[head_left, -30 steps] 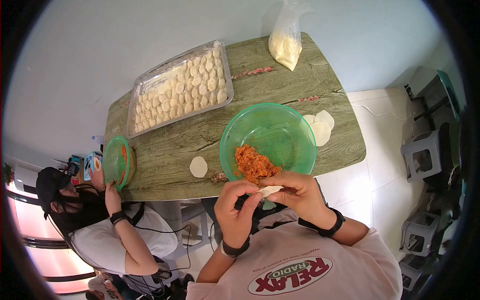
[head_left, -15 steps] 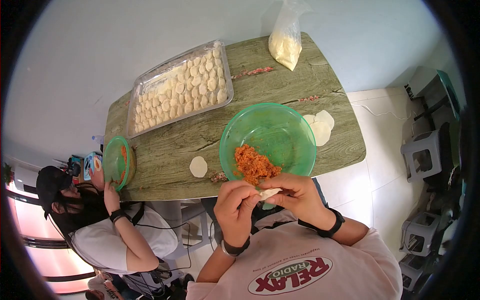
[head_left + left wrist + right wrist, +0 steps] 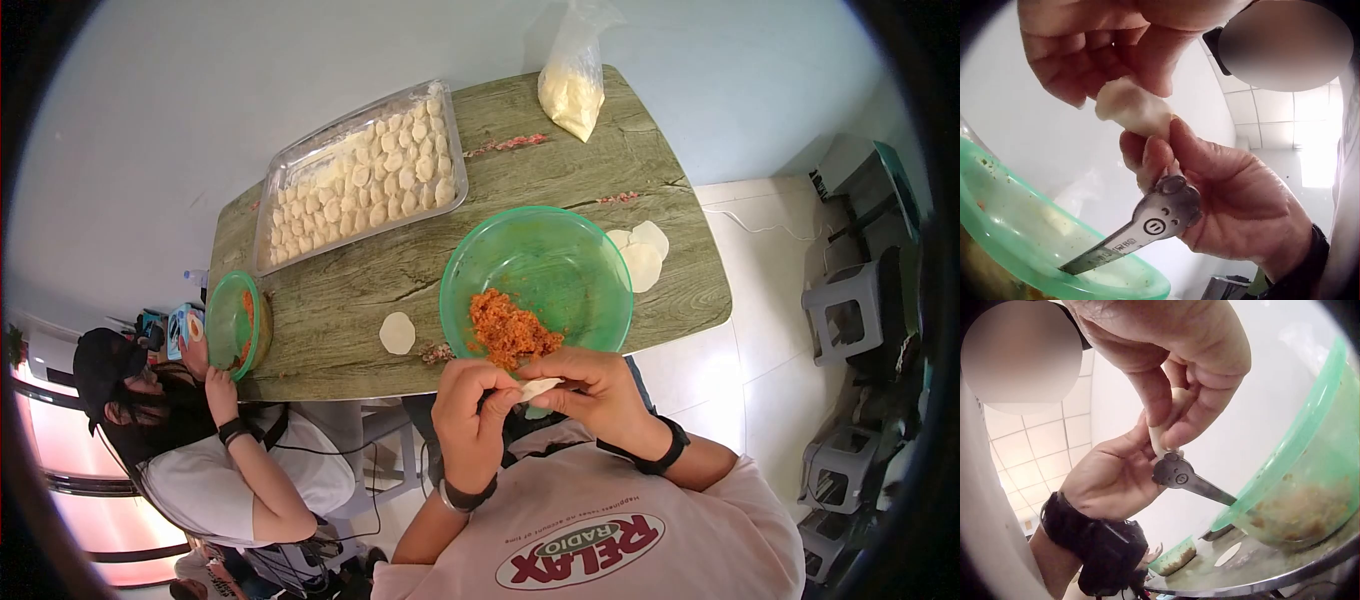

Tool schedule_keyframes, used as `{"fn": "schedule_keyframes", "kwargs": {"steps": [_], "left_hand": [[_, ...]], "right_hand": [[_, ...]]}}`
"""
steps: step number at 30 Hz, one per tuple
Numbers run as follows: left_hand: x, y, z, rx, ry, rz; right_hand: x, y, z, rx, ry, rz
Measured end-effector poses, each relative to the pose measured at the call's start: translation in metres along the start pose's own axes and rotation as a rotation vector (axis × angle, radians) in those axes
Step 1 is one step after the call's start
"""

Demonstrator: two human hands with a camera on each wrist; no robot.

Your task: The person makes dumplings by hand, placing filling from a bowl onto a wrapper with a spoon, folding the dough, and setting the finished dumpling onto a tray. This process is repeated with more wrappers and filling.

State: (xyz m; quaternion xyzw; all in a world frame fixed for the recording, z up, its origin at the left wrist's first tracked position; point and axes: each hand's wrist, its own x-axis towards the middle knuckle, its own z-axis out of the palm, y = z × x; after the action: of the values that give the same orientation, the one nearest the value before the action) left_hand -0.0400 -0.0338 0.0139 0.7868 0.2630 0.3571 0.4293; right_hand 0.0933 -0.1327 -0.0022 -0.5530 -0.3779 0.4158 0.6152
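Note:
Over the near rim of a green bowl [image 3: 600, 300], both hands pinch a pale, folded dumpling [image 3: 541, 387]. My left hand [image 3: 472, 410] has its thumb and fingers at one end of the dough. The thumb and fingertips of my right hand [image 3: 605, 395] press the other end. Orange-red filling [image 3: 510, 328] lies heaped in the near part of the bowl. A metal utensil handle [image 3: 1132, 240] with an animal-face end slants up from the bowl, close under the dumpling in the wrist views; the hands hide it in the head view.
A metal tray [image 3: 462, 178] of many dumplings stands at the back left. One round wrapper [image 3: 397, 334] lies left of the bowl, several more wrappers [image 3: 643, 265] to its right. A bag of pale powder [image 3: 572, 98] stands behind. Another person [image 3: 240, 470] works at a second bowl [image 3: 264, 335].
My left thumb and fingers have shifted slightly along the dumpling's edge, and its outline looks a little different. The bowl, tray and wrappers have stayed in place.

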Motion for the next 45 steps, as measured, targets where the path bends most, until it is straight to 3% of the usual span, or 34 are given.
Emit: {"fn": "schedule_keyframes", "kwargs": {"steps": [9,15,18,20,30,36,45], "left_hand": [[0.001,0.002,0.001,-0.074,-0.003,-0.053],[0.0,0.0,0.0,0.04,-0.046,-0.016],[0.0,0.0,0.0,-0.042,-0.03,-0.009],[0.001,0.0,0.001,-0.163,0.044,-0.102],[-0.002,-0.001,-0.002,-0.074,0.02,-0.087],[-0.006,-0.008,0.002,-0.211,0.077,-0.147],[-0.006,-0.004,0.0,-0.119,0.048,-0.08]], "right_hand": [[0.0,0.0,0.0,-0.011,0.003,-0.009],[0.0,-0.001,0.002,-0.026,-0.004,-0.009],[0.0,-0.002,0.001,0.031,-0.007,0.038],[-0.001,-0.001,0.0,0.195,0.024,0.073],[0.0,0.004,0.0,0.262,0.001,0.066],[-0.001,0.004,-0.004,0.386,0.019,0.153],[-0.001,0.005,-0.003,0.41,0.021,0.127]]}}
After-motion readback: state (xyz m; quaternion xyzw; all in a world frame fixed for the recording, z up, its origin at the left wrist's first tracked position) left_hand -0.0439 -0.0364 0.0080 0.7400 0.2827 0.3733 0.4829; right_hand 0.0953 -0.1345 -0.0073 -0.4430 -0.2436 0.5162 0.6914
